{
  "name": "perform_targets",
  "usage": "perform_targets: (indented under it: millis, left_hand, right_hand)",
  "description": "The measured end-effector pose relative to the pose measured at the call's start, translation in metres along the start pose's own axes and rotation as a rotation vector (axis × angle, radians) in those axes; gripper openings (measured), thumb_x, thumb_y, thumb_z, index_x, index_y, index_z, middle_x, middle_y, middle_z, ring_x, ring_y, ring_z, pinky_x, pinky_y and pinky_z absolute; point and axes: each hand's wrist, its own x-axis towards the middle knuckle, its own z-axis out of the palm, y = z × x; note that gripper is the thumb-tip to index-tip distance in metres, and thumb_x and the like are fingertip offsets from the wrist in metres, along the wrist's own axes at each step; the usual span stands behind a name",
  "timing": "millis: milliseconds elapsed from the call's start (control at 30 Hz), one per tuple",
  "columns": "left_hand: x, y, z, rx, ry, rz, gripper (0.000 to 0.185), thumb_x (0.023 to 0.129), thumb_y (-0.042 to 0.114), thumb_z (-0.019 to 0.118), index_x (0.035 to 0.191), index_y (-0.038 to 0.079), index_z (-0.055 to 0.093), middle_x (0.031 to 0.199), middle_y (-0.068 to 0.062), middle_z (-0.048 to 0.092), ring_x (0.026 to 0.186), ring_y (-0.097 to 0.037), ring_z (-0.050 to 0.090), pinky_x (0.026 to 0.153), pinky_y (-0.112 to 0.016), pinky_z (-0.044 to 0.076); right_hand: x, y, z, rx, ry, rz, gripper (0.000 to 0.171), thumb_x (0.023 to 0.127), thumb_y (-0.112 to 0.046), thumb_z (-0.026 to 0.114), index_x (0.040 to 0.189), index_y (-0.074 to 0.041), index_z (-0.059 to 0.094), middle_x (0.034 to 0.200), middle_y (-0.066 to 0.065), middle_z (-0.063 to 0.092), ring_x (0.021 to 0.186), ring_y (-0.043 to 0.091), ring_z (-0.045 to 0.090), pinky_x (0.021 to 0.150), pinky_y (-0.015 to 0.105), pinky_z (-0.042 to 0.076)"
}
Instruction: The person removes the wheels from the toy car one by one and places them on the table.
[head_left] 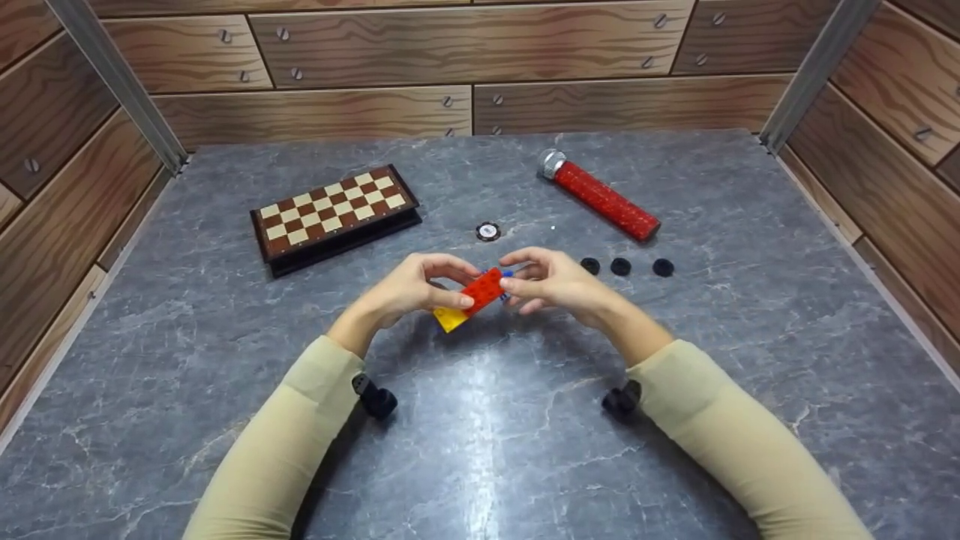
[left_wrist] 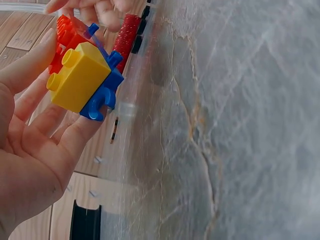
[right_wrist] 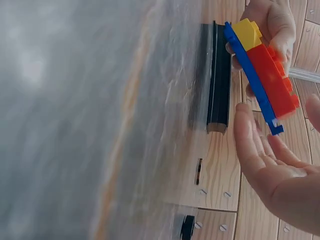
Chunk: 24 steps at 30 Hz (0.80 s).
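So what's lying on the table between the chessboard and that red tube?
In the head view, a small round chip lies between the chessboard and the red tube.

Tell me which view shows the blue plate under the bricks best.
Right wrist: the blue plate runs edge-on at full length under the red and yellow bricks. Left wrist shows only its end beneath the yellow brick; head shows a blue sliver.

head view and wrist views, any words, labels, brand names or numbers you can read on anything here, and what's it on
No readable text in any view.
Round token: a white centre with dark marks, too small and blurred to read.
Red glitter tube: no label shows.
Folded chessboard case: only squares, no letters or numbers visible.
Stacked toy bricks, held between the left hand and right hand: studs show no legible brand.
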Motion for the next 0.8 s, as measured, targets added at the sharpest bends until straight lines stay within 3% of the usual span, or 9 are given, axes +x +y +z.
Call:
perform_targets:
  millis: [200,367,800]
  left_hand:
    - [0.001,0.000,0.000,-0.002,-0.002,0.016,0.042,0.075,0.011,0.079,0.114,0.007,0.064,0.111,-0.013,0.063,0.086,-0.025,0.063,0.070,-0.032,0.054]
    - [0.002,0.001,0.000,-0.009,0.020,0.017,0.046,0.075,0.012,0.078,0.118,0.005,0.062,0.111,-0.013,0.063,0.090,-0.027,0.063,0.073,-0.033,0.054]
    - [-0.006,-0.007,-0.007,-0.149,0.225,-0.041,0.052,0.081,0.017,0.074,0.128,0.008,0.053,0.125,-0.015,0.052,0.099,-0.029,0.059,0.085,-0.048,0.049]
  right_hand:
    - [0.005,-0.001,0.004,0.069,-0.019,-0.032,0.051,0.085,-0.010,0.069,0.127,0.006,0.045,0.104,0.021,0.058,0.091,0.038,0.064,0.081,0.044,0.051]
    - [0.007,-0.002,0.006,0.108,0.019,-0.025,0.053,0.082,-0.008,0.071,0.126,0.006,0.046,0.103,0.021,0.057,0.087,0.035,0.065,0.077,0.039,0.054]
    - [0.013,0.002,-0.001,0.418,0.193,0.011,0.043,0.084,-0.002,0.067,0.122,0.004,0.048,0.101,0.018,0.063,0.079,0.030,0.066,0.084,0.045,0.050]
